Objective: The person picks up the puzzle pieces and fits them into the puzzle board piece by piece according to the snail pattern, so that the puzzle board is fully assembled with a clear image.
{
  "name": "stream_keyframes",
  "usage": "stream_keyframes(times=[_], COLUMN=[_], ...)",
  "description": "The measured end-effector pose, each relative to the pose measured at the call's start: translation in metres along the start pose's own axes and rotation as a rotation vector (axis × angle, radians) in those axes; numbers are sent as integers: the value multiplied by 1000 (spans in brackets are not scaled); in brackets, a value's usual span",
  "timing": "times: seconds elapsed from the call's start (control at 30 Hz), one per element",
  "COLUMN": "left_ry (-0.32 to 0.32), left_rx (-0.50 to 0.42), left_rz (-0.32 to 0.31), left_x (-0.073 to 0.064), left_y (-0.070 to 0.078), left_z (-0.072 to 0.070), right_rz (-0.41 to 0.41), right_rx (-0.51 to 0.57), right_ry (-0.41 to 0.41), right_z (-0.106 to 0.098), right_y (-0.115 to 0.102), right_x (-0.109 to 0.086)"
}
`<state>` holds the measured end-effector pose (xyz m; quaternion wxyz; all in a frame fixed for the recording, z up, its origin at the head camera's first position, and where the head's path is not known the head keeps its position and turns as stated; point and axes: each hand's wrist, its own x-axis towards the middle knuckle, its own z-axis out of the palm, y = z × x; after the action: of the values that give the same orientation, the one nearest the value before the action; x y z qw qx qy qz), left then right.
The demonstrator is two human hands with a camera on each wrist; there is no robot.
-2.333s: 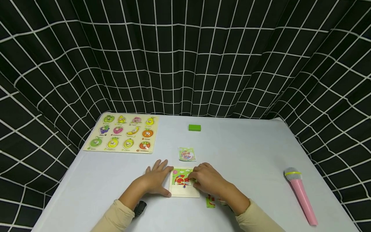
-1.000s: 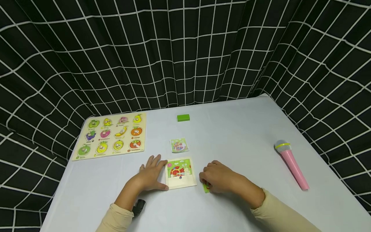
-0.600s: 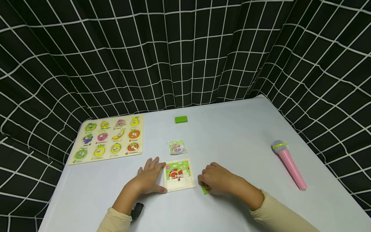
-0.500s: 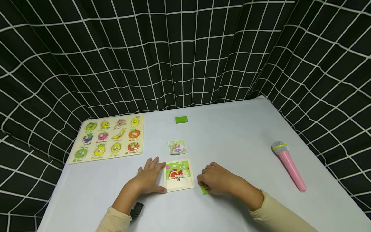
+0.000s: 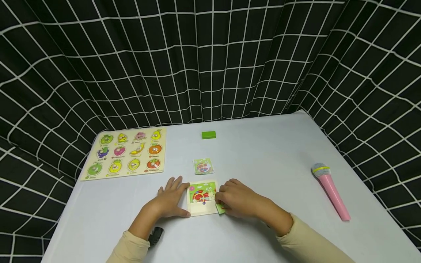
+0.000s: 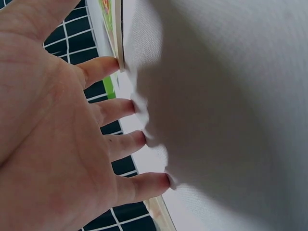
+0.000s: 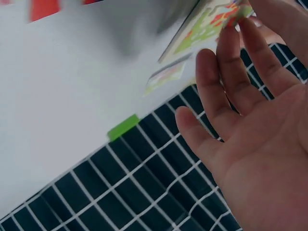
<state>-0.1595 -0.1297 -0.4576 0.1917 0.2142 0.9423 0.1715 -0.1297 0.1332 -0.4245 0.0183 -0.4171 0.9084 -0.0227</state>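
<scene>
In the head view, a person's left hand point(image 5: 172, 199) lies with fingers spread, thumb and forefinger at the left edge of a puzzle tray point(image 5: 201, 211) on a white surface point(image 5: 263, 146). A red-and-green picture fills the tray's upper part, with pale wood below. The right hand point(image 5: 238, 199), fingers clamped on a green puzzle piece point(image 5: 220, 208), holds it at the tray's right edge; whether piece and tray touch cannot be told. Just beyond the tray lies a picture card point(image 5: 203, 166), with a green block point(image 5: 208, 135) farther back. A fruit board point(image 5: 143, 160) lies at left, a pink toy microphone point(image 5: 332, 191) well apart at right, and a black object point(image 5: 155, 236) beside the left sleeve point(image 5: 129, 248).

In the left wrist view, the fingers stand apart, one tip touching the tray's side, the others on the surface.

In the right wrist view, fingertips meet around the piece, partly hidden, above the tray, while the little finger stands apart. Red shapes point(image 7: 45, 8) at upper left are too blurred to name.
</scene>
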Motion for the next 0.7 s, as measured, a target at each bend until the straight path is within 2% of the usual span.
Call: stream_keyframes(times=[0.17,0.4,0.7], left_ry=[-1,-20,-36], left_rx=[14,24,44], left_rz=[3,-2,-5], left_x=[1,0,1], left_y=[1,1,-3], left_z=[0,-3,-2], right_rz=[-38,-48,-37], right_rx=[-23,-24,-33], right_ry=[28,33,13], right_z=[4,11,23], right_y=[-6,-19,-26], right_x=[17,42,59])
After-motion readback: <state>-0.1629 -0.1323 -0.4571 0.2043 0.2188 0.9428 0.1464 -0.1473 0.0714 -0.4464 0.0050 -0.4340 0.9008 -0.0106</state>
